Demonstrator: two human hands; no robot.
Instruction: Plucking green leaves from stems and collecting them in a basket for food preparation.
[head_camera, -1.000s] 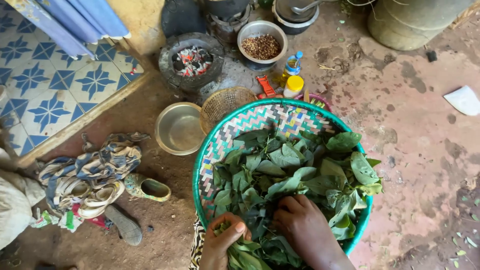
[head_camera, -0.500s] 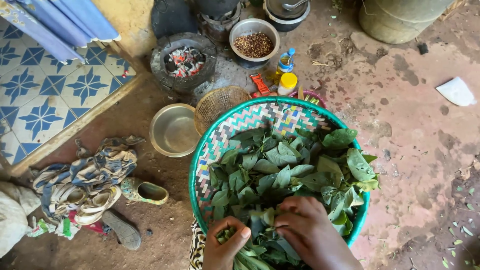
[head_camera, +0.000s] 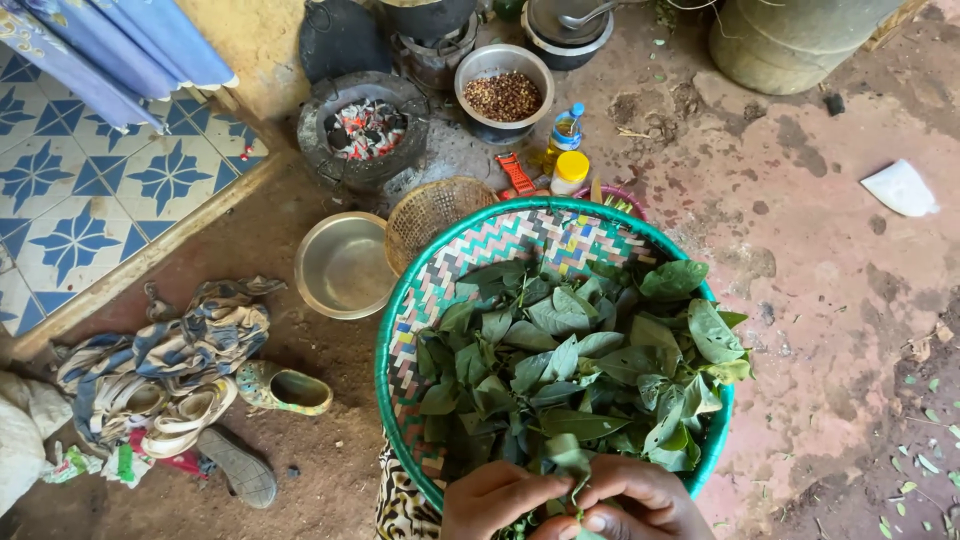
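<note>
Green leaves (head_camera: 575, 375) lie heaped in a round woven basket (head_camera: 440, 285) with a green rim and zigzag pattern, filling its lower right half. Both hands meet at the bottom edge of the view, over the near side of the heap: the left hand (head_camera: 500, 500) and the right hand (head_camera: 640, 498) are each pinched on one leafy sprig (head_camera: 572, 470) — fingertips closed tight around its stem, a leaf standing up between them.

Just beyond the basket sit an empty metal bowl (head_camera: 343, 265) and a small wicker sieve (head_camera: 430, 212) (the sieve touching the basket's rim). Farther up, a charcoal stove (head_camera: 362, 135) holds glowing coals, and a metal bowl of brown seeds (head_camera: 503, 95) stands beside it. Near the basket's far rim — a small bottle of oil (head_camera: 565, 130) and a yellow-capped jar (head_camera: 570, 172). Worn shoes (head_camera: 215, 410) lie on the dirt at left, beside a blue patterned tile floor (head_camera: 80, 200).
</note>
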